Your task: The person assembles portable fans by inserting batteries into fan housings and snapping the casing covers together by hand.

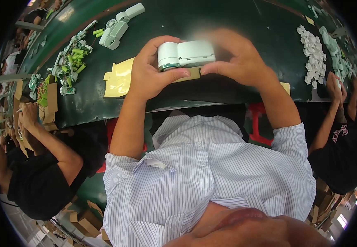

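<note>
A pale mint plastic handheld fan (186, 53), folded into a rounded block, is held sideways above the green workbench. My left hand (151, 68) wraps its left end, thumb along the lower edge. At the other end, my right hand (240, 57) curls round it, with the thumb against the lower right corner. The right fingers are partly blurred and run behind the fan. Beneath my hands lies a shiny yellow sheet (120, 78), partly covered by my left hand and forearm.
More pale fans (116, 31) with round grilles lie at the upper left. Nearby are piles of green cylindrical cells (77, 59) with wired parts. Small white pieces (312, 55) are heaped on the right. Co-workers sit on both sides, a hand (29, 115) working at the left.
</note>
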`<state>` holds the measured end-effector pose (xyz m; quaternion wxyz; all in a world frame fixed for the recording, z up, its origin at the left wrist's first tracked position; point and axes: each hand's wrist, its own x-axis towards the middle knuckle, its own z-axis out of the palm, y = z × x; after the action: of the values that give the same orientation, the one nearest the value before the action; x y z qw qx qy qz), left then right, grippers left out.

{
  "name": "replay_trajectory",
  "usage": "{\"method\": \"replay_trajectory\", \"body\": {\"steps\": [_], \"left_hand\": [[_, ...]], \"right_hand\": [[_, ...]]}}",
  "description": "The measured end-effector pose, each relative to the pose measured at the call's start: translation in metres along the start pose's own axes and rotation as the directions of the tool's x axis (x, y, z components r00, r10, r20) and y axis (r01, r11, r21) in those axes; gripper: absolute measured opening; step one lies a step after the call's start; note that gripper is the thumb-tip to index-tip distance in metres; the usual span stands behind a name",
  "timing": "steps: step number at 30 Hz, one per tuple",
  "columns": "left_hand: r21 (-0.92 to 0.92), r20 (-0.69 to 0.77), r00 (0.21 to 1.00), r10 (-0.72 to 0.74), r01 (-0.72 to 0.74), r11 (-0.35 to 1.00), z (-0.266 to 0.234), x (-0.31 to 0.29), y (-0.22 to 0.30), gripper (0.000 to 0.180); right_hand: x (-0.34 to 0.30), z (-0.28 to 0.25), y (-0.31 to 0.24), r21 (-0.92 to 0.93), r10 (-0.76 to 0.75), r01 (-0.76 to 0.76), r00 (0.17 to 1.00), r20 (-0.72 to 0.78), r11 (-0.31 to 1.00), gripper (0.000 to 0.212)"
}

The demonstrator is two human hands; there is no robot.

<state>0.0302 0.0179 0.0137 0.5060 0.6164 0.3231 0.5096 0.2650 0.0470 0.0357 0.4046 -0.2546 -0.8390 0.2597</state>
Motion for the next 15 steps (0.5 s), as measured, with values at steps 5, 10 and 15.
{"method": "replay_trajectory", "body": {"steps": [5,10,15], "left_hand": [[0.021,-0.026,1.000,0.004,-0.003,1.000,0.003,0.002,-0.005,0.059],[0.053,-0.030,0.997,0.071,-0.069,0.996,0.001,0.004,-0.012,0.058],[0.116,-0.011,0.998,-0.061,0.062,0.991,-0.001,0.006,-0.016,0.047]], "right_hand": [[-0.001,0.000,0.001,-0.076,-0.028,0.025,0.999,-0.043,0.997,0.046],[-0.003,0.005,-0.003,0.007,0.025,-0.025,0.998,-0.064,1.000,0.043],[-0.002,0.001,0.001,-0.070,0.262,-0.253,0.945,0.199,0.965,0.040]]}}
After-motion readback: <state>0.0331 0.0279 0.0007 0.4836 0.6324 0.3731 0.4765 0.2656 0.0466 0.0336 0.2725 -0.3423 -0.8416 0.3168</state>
